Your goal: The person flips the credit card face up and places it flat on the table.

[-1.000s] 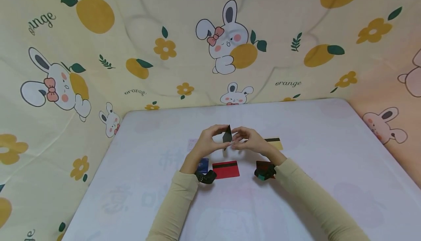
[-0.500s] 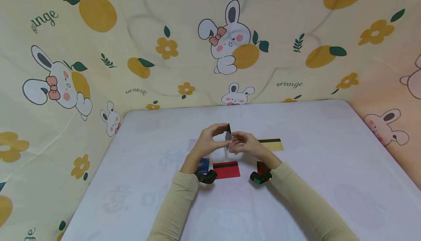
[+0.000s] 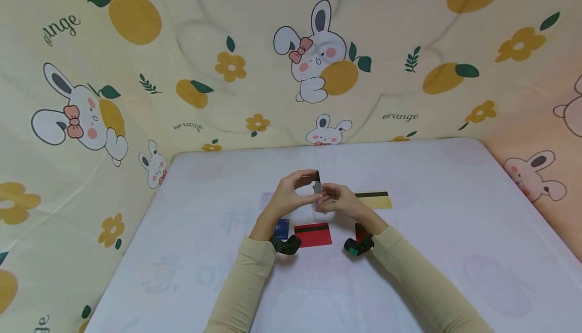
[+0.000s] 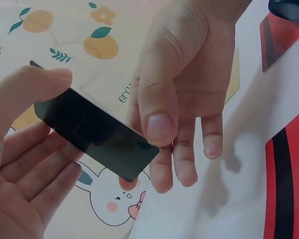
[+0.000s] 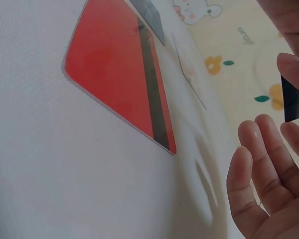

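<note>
Raised over the middle of the table, a black card (image 3: pixel 317 187) stands on edge between both hands. My left hand (image 3: pixel 288 192) pinches one end, its thumb on the long edge (image 4: pixel 89 127) in the left wrist view. The other end sits between the thumb and index finger of my right hand (image 3: pixel 342 200); its remaining fingers reach out straight. In the right wrist view only a dark corner of the black card (image 5: pixel 295 102) shows. Below the hands lies a red card (image 3: pixel 313 235) with a black stripe.
A gold striped card (image 3: pixel 376 200) lies beyond the right wrist. A blue card (image 3: pixel 282 228) and a pale pink card (image 3: pixel 265 199) are partly hidden by the left arm. Another red card (image 3: pixel 360 232) is partly covered by the right wrist camera (image 3: pixel 358 246). Patterned cloth (image 3: pixel 254 95) hangs behind the table.
My right hand has moved slightly left and onto the black card's end. The card has turned more edge-on to the head view. My left hand has barely moved.
</note>
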The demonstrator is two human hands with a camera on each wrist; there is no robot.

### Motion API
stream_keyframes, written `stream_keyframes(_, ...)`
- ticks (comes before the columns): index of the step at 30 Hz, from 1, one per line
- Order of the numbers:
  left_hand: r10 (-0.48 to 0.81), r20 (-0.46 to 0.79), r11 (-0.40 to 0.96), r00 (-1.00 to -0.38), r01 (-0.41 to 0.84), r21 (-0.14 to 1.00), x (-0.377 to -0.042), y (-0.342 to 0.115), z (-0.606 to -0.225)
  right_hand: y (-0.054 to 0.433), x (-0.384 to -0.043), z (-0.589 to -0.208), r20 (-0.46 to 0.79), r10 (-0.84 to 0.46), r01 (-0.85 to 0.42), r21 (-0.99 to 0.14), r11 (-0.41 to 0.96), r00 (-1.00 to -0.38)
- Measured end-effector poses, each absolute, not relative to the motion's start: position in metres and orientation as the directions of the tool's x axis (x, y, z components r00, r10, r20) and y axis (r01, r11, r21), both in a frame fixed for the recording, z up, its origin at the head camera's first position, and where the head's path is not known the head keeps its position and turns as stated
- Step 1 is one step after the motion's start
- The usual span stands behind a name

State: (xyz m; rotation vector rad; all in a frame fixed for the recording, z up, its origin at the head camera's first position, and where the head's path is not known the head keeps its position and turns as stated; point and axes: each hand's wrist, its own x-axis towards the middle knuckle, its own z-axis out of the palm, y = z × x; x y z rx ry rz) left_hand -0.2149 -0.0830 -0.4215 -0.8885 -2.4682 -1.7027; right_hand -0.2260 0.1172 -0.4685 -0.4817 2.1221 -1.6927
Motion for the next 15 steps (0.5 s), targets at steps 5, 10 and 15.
stream_keyframes(5, 0.447, 0.324, 0.244, -0.834, 0.462, 0.852, -0.2147, -0.0825, -0.4208, 0.1168, -0.2246, -0.4671, -0.066, -0.501, -0.044, -0.978, 0.205, -0.863)
stream_keyframes(10, 0.466, 0.318, 0.256, -0.825, 0.47, 0.845, -0.2146, -0.0835, -0.4197, 0.1172, -0.2235, -0.4656, -0.081, -0.472, -0.047, -0.966, 0.253, -0.878)
stream_keyframes(15, 0.482, 0.291, 0.279, -0.826, 0.46, 0.843, -0.2155, -0.086, -0.4177, 0.118, -0.2245, -0.4662, -0.075, -0.483, -0.063, -0.962, 0.264, -0.873)
